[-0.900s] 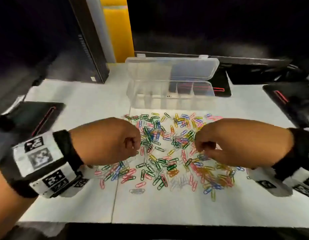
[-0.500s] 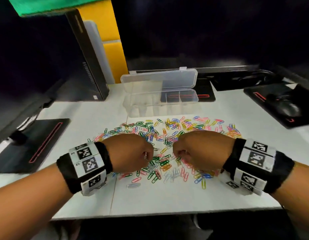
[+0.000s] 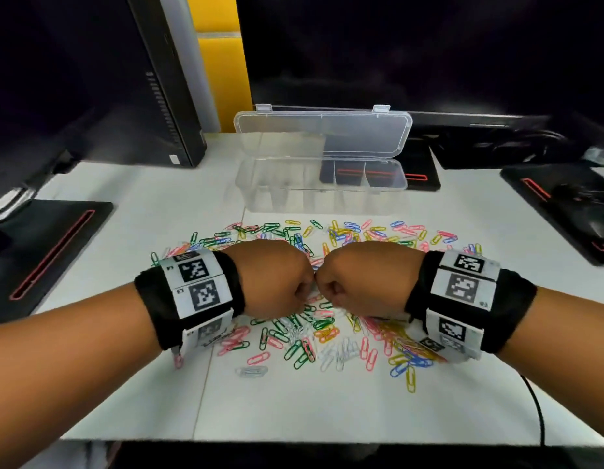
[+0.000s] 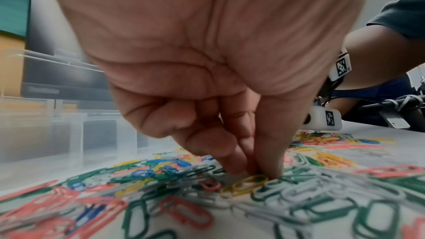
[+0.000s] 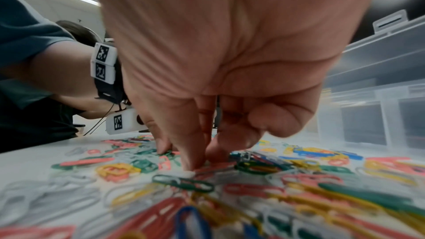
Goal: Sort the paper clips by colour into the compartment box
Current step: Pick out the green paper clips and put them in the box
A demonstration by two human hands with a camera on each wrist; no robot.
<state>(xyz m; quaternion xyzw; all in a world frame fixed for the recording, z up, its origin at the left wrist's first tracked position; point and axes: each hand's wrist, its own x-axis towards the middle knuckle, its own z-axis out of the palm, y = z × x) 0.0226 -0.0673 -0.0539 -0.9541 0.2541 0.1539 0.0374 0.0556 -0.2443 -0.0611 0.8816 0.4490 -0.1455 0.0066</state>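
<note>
Two hands dip into the paper clips (image 3: 331, 336) on the table (image 3: 294, 407): left hand (image 3: 272, 282) fingertips bunched at a yellow clip (image 4: 249, 184), right hand (image 3: 360, 280) likewise bunched, hold unclear; compartment box (image 3: 322, 189) open behind, ready for sorting.

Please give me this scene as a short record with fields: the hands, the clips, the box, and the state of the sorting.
left hand: fingertips down in the pile, at a yellow clip; grip unclear
right hand: fingertips down in the pile; grip unclear
paper clips: mixed colours, loose on the white table
compartment box: clear, lid open, behind the pile
sorting: no clips visible in the box
</note>
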